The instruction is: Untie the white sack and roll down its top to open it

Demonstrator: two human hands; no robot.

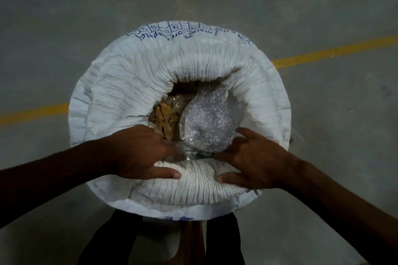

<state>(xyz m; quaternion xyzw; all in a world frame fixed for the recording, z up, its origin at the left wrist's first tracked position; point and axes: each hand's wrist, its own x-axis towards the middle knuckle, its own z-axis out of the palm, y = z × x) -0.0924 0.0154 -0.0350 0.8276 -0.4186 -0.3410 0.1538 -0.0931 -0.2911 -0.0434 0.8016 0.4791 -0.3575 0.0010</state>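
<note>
The white sack (133, 84) stands upright on the grey concrete floor (64, 17), across a yellow floor line (323, 54), its mouth open and its top rolled down into a thick pleated collar all round. The left hand (140, 155) and right hand (254, 163) both rest on the near rim, thumbs pressed flat on the roll's outer face, fingers curled over its inner edge. Bubble wrap (211, 118) and crumpled brown paper (165, 118) show inside.
</note>
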